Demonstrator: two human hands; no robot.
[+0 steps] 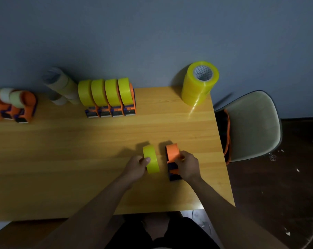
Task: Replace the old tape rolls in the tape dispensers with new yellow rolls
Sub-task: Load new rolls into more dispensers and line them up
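Observation:
On the wooden table (pixel 62 159), my left hand (pixel 136 167) grips a yellow tape roll (pixel 151 159) that stands on edge. Just to its right, my right hand (pixel 188 167) holds an orange and dark blue tape dispenser (pixel 172 155) with no roll on it. A small gap separates roll and dispenser. At the back stands a row of several dispensers with yellow rolls (pixel 107 96). At the far left are several dispensers with pale old rolls (pixel 14 105). A stack of yellow rolls (pixel 198 83) stands at the back right corner.
A stack of pale whitish rolls (pixel 60 85) leans near the wall at the back left. A grey chair (pixel 250 124) with an orange strap (pixel 228 137) stands right of the table. The table's right edge runs close to my right hand.

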